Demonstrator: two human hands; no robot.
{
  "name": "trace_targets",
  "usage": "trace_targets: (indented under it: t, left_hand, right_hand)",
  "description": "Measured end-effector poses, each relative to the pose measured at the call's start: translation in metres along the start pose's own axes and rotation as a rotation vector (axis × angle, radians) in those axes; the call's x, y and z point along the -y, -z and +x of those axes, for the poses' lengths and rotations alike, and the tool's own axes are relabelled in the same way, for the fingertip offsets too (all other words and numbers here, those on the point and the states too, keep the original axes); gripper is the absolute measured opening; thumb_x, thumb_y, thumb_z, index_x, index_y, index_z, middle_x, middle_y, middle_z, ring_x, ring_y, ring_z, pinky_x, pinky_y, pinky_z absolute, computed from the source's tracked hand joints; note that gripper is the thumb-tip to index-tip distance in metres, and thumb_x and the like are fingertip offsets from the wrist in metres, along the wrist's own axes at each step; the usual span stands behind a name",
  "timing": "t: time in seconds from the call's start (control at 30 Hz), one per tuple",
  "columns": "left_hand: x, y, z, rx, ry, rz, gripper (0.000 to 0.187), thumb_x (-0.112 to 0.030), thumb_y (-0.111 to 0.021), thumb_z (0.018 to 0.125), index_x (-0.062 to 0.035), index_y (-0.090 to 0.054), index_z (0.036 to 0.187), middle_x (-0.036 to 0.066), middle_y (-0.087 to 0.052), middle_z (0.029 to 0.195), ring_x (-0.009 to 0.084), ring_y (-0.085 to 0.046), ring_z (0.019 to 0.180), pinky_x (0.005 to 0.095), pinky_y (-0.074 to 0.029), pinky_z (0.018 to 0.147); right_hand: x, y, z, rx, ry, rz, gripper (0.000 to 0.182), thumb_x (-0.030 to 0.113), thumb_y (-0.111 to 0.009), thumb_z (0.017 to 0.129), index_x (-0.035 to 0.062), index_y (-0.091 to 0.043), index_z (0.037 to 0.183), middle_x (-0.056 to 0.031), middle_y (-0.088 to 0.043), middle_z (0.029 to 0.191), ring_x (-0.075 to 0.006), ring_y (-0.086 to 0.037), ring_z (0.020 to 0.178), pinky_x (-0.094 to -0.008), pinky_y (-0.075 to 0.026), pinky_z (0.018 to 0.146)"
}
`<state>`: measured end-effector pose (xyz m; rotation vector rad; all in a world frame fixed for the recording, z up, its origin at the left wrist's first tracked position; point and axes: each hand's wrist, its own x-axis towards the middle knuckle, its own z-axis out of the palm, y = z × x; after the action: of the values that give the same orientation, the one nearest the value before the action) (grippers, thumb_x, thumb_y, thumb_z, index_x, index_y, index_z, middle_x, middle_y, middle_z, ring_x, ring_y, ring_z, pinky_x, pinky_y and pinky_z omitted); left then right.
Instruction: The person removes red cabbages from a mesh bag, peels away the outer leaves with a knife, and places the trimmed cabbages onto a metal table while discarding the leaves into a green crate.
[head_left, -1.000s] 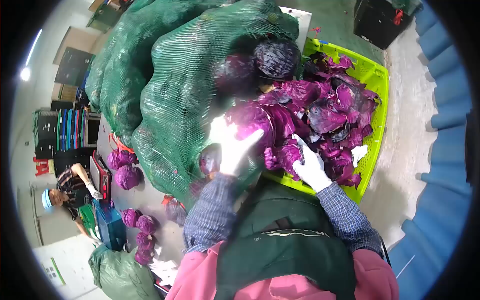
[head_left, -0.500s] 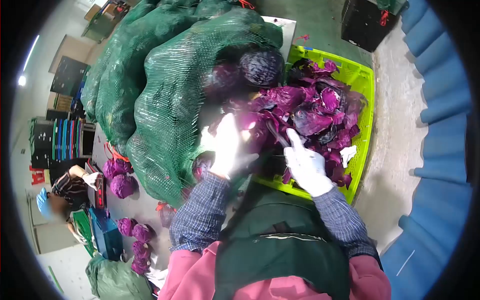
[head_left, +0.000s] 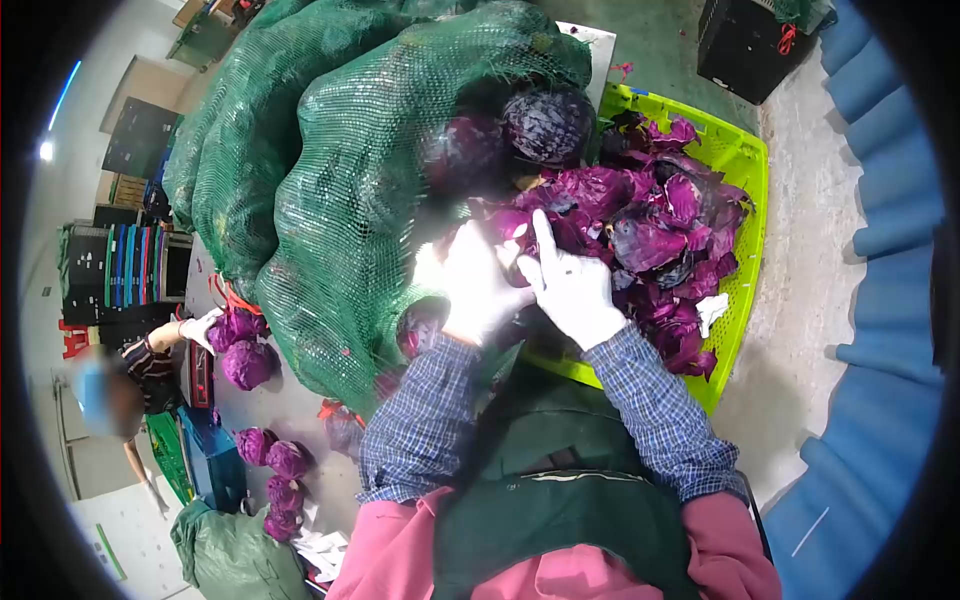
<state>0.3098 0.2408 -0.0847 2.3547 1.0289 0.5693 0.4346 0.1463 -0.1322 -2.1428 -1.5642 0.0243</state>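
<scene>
Together, your gloved left hand (head_left: 478, 285) and right hand (head_left: 572, 285) close around a red cabbage (head_left: 520, 228) beside the green crate (head_left: 745, 160); likely heavy, firm, loose-leaved, so cup underneath.

A red cabbage head (head_left: 505, 228) is sitting between the two gloved hands, at the mouth of the green mesh sack (head_left: 350, 200) and just beside the lime-green crate (head_left: 745, 160). It is deep purple, with loose outer leaves lifting away from its upper side. Most of its body is lying hidden behind the hands, so its full outline is not showing. Its far side is touching the pile of purple leaves (head_left: 650, 230) filling the crate.
</scene>
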Motion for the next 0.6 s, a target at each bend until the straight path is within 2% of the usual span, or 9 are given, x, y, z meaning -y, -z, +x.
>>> trace_targets:
  t: [0.07,0.13,0.17,0.2,0.37,0.43,0.5,0.53,0.6]
  left_hand:
    - [0.0,-0.003,-0.005,-0.008,0.027,0.059,0.089,-0.033,-0.091,0.055,0.0049,-0.047,0.123,0.021,-0.058,0.105,0.0393,-0.059,0.1,0.0453,-0.049,0.091]
    - [0.002,0.0,-0.018,0.008,-0.007,0.073,0.104,-0.033,-0.094,0.053,0.0067,-0.04,0.133,0.024,-0.054,0.118,0.0402,-0.056,0.112,0.0447,-0.046,0.1]
    - [0.003,0.004,-0.028,0.019,-0.029,0.085,0.111,-0.033,-0.095,0.053,0.0077,-0.037,0.138,0.026,-0.052,0.124,0.0407,-0.054,0.118,0.0444,-0.044,0.104]
    - [0.017,-0.004,-0.042,-0.003,-0.009,0.121,0.121,-0.033,-0.095,0.054,0.008,-0.029,0.147,0.027,-0.045,0.137,0.0405,-0.047,0.129,0.0445,-0.039,0.111]
    - [0.018,0.01,-0.039,0.046,0.056,-0.021,0.123,-0.035,-0.095,0.054,0.0077,-0.028,0.148,0.028,-0.043,0.14,0.0415,-0.045,0.132,0.0464,-0.036,0.114]
    - [0.013,0.011,-0.029,0.091,0.055,-0.017,0.122,-0.035,-0.094,0.054,0.0074,-0.03,0.148,0.028,-0.044,0.14,0.041,-0.047,0.131,0.046,-0.037,0.113]
    - [0.016,0.009,-0.023,0.071,0.032,-0.056,0.12,-0.035,-0.094,0.054,0.0076,-0.032,0.147,0.027,-0.047,0.139,0.0402,-0.049,0.128,0.0454,-0.038,0.112]
    - [0.018,0.008,-0.026,0.082,0.033,-0.041,0.12,-0.035,-0.094,0.054,0.0076,-0.031,0.147,0.026,-0.047,0.139,0.0402,-0.049,0.128,0.0455,-0.038,0.113]
    - [0.022,0.008,-0.03,0.104,0.002,-0.047,0.122,-0.034,-0.094,0.054,0.008,-0.028,0.149,0.027,-0.045,0.141,0.04,-0.047,0.132,0.0448,-0.037,0.115]
  right_hand:
    - [-0.003,0.003,0.019,0.023,-0.109,-0.013,0.06,0.036,-0.058,0.099,0.0097,-0.043,0.151,-0.0055,-0.064,0.062,-0.0271,-0.062,0.046,-0.0405,-0.05,0.047]
    - [-0.033,0.02,0.052,0.008,-0.172,-0.072,0.034,0.036,-0.049,0.105,0.0144,-0.062,0.128,-0.0103,-0.071,0.08,-0.0301,-0.071,0.068,-0.0406,-0.055,0.057]
    - [-0.049,0.03,0.062,-0.14,-0.278,0.381,0.032,0.036,-0.046,0.106,0.0169,-0.069,0.117,-0.0093,-0.07,0.079,-0.0266,-0.069,0.07,-0.0376,-0.053,0.061]
    - [-0.066,0.04,0.073,-0.076,-0.423,0.395,0.04,0.043,-0.041,0.107,0.0149,-0.069,0.108,-0.0121,-0.074,0.087,-0.0373,-0.07,0.091,-0.0483,-0.054,0.08]
    - [-0.038,0.085,0.043,0.225,-0.7,0.698,0.058,0.055,-0.054,0.099,0.0153,-0.056,0.142,-0.0146,-0.073,0.095,-0.0329,-0.07,0.082,-0.0453,-0.055,0.078]
    - [-0.016,0.061,0.013,0.102,-0.283,0.414,0.091,0.063,-0.067,0.087,0.0103,-0.037,0.155,-0.0164,-0.071,0.114,-0.0336,-0.071,0.09,-0.0439,-0.058,0.077]
    - [0.004,0.037,0.0,0.021,-0.106,0.261,0.113,0.068,-0.074,0.078,0.0062,-0.025,0.159,-0.0186,-0.066,0.129,-0.0366,-0.071,0.101,-0.0426,-0.059,0.078]
    - [0.009,0.029,0.005,-0.022,-0.114,0.302,0.109,0.065,-0.074,0.079,0.008,-0.027,0.159,-0.0202,-0.061,0.136,-0.0366,-0.07,0.107,-0.0425,-0.059,0.081]
    - [-0.003,0.011,0.023,-0.037,-0.174,0.404,0.081,0.055,-0.069,0.087,0.01,-0.044,0.149,-0.0183,-0.069,0.121,-0.0363,-0.072,0.098,-0.0437,-0.059,0.08]
